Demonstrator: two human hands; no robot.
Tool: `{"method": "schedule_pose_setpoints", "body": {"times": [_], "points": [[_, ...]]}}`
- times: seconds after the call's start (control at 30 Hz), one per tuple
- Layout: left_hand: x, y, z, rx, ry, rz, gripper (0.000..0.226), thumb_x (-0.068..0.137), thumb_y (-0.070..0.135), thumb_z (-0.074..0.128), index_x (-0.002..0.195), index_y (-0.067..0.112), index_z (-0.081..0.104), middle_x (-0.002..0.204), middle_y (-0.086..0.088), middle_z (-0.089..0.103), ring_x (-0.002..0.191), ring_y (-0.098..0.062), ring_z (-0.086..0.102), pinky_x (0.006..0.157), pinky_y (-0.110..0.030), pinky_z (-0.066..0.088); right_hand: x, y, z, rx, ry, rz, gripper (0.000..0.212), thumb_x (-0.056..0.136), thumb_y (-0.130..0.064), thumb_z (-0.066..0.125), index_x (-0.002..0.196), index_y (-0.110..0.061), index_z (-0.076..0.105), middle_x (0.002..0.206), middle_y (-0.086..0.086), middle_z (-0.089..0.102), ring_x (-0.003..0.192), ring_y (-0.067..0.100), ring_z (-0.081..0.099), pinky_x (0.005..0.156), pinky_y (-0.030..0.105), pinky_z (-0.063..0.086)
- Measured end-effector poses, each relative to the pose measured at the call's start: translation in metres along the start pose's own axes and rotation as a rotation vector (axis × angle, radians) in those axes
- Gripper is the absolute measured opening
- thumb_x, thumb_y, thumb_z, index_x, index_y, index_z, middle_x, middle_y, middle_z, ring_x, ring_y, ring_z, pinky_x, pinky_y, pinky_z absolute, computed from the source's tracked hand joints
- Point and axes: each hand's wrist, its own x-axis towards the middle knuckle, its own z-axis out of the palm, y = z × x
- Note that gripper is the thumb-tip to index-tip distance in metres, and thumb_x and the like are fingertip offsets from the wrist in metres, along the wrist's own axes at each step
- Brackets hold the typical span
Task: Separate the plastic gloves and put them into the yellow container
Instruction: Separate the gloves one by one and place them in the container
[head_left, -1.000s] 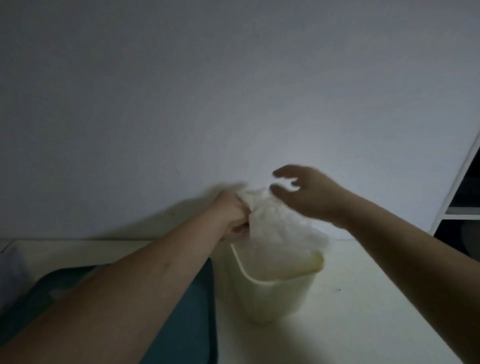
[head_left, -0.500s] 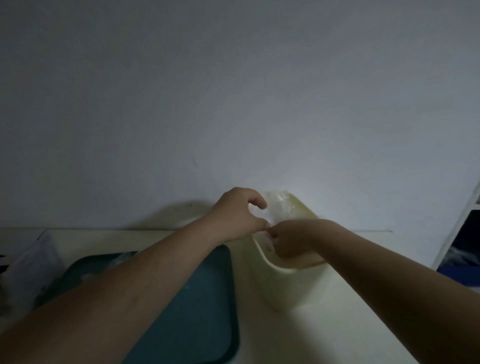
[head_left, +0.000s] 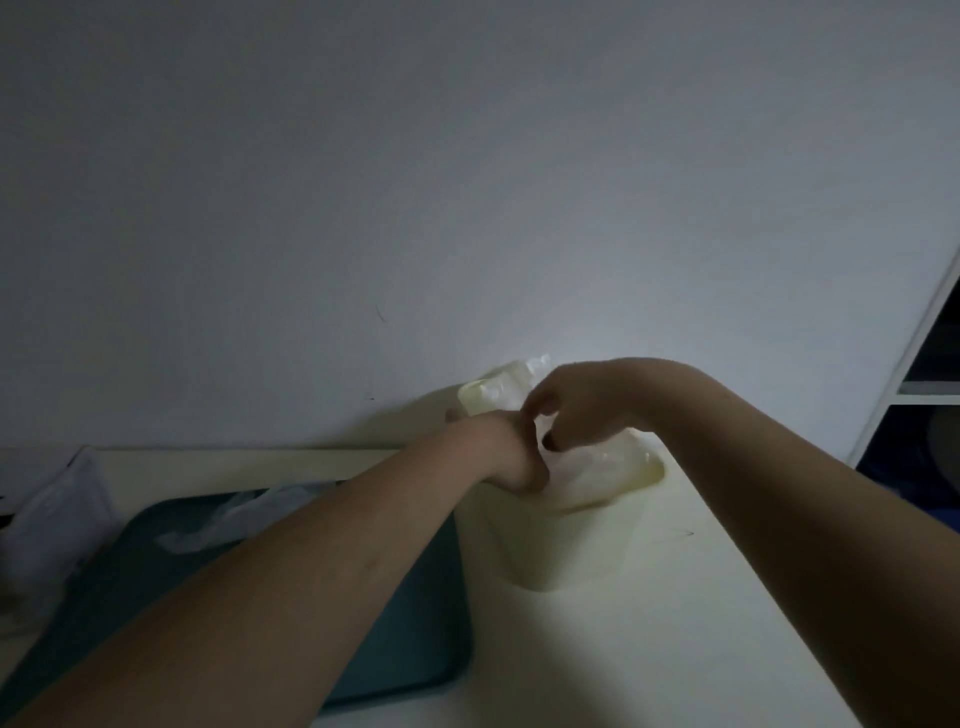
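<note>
Two hands are meeting over one yellow container (head_left: 566, 545), which is standing on the pale surface (head_left: 649, 654) just right of one teal tray (head_left: 410, 613), close to the wall (head_left: 467, 182). The left hand (head_left: 501, 452) is reaching across the tray and resting at the container's near rim with its fingers curled. What they are closing on is hidden behind the knuckles, so I cannot tell whether they are holding anything. The right hand (head_left: 582, 405) is arching down over the container's mouth, its fingers (head_left: 550, 441) bent, with the tips sinking into the crumpled plastic gloves (head_left: 602, 473) that are filling the top of the container. Whether they are pinching the plastic or only pressing on it is not showing in this dim light. The gloves in the container are reading as one translucent mass, so they cannot be counted. A pale piece (head_left: 493, 395) is rising behind the hands, and it is unclear whether it is glove or the container's far rim. On the tray a small heap of loose gloves (head_left: 234, 519) is lying partly behind the left forearm, its number also unclear. One whitish plastic bag (head_left: 57, 504) is sitting at the left edge, cut off by the frame. One white shelf unit (head_left: 930, 358) is showing at the right edge, its contents too dark to make out.
</note>
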Motion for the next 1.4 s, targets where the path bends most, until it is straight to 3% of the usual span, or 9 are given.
{"method": "schedule_pose_setpoints", "body": {"times": [0.23,0.4,0.5,0.63,0.8,0.97,1.1,1.3,1.4], "points": [[-0.061,-0.064,-0.008,-0.521,0.456,0.046,0.027,0.092,0.012,0.061,0.099,0.03,0.079,0.111,0.012,0.071,0.102,-0.008,0.064,0.082,-0.017,0.044,-0.006,-0.052,0.013,0.16,0.312,-0.139,0.046,0.099,-0.018,0.053,0.145,-0.012,0.058,0.148,0.005,0.058,0.135,0.023,0.054,0.116,0.041,0.043],[-0.106,-0.143,0.026,-0.351,0.381,-0.069,0.028,0.092,0.011,0.063,0.109,0.023,0.081,0.11,0.01,0.075,0.102,-0.005,0.068,0.096,-0.025,0.054,0.032,-0.111,0.051,0.266,0.325,-0.295,0.054,0.093,-0.004,0.053,0.146,-0.015,0.057,0.147,0.006,0.059,0.134,0.021,0.056,0.111,0.028,0.041],[-0.118,-0.189,0.058,-0.277,0.317,-0.19,0.02,0.09,0.024,0.07,0.108,0.03,0.076,0.106,0.01,0.068,0.096,-0.005,0.065,0.082,-0.021,0.051,0.055,-0.137,0.082,0.351,0.251,-0.338,0.054,0.092,0.0,0.052,0.144,-0.012,0.058,0.143,0.007,0.061,0.131,0.021,0.057,0.11,0.027,0.042],[-0.118,-0.221,0.086,-0.237,0.314,-0.211,0.028,0.086,0.028,0.066,0.065,0.032,0.048,0.073,0.011,0.05,0.072,-0.012,0.054,0.056,-0.024,0.036,0.087,-0.148,0.126,0.52,0.219,-0.269,0.05,0.091,0.003,0.051,0.138,-0.008,0.063,0.133,0.009,0.067,0.126,0.023,0.061,0.105,0.027,0.045],[-0.1,-0.242,0.106,-0.335,0.398,-0.145,0.031,0.082,0.031,0.072,0.067,0.037,0.045,0.066,0.014,0.053,0.072,-0.011,0.06,0.067,-0.029,0.047,0.116,-0.148,0.158,0.699,0.178,-0.196,0.044,0.087,0.011,0.055,0.124,-0.006,0.07,0.102,0.001,0.068,0.097,0.014,0.065,0.063,0.001,0.045],[-0.089,-0.257,0.109,-0.515,0.459,-0.121,0.017,0.088,0.017,0.063,0.076,0.021,0.074,0.071,0.006,0.072,0.07,-0.014,0.069,0.064,-0.037,0.056,0.137,-0.143,0.169,0.942,0.165,-0.187,0.041,0.093,0.012,0.05,0.119,-0.015,0.068,0.107,0.002,0.074,0.096,0.013,0.069,0.068,0.011,0.05],[-0.094,-0.259,0.092,-0.683,0.625,-0.181,0.021,0.096,0.026,0.07,0.075,0.022,0.072,0.074,0.008,0.071,0.069,-0.004,0.062,0.066,-0.027,0.047,0.14,-0.143,0.168,1.173,0.15,-0.183,0.03,0.101,-0.005,0.06,0.13,-0.013,0.065,0.113,0.004,0.076,0.088,0.01,0.071,0.074,0.024,0.053],[-0.113,-0.248,0.069,-1.2,0.698,-0.137,0.014,0.104,0.014,0.06,0.095,0.014,0.072,0.1,0.0,0.08,0.096,-0.019,0.073,0.082,-0.037,0.062,0.133,-0.15,0.158,1.295,0.146,-0.252,0.064,0.08,-0.032,0.087,0.138,-0.025,0.059,0.124,0.0,0.07,0.108,0.016,0.072,0.083,0.031,0.057],[-0.116,-0.243,0.063,-1.497,0.69,-0.087,0.015,0.107,0.005,0.052,0.102,0.008,0.065,0.102,-0.017,0.078,0.102,-0.033,0.075,0.085,-0.045,0.062,0.127,-0.154,0.155,1.253,0.18,-0.3,0.044,0.08,-0.012,0.088,0.116,-0.029,0.069,0.109,-0.01,0.072,0.09,0.012,0.073,0.078,0.034,0.061]]}}
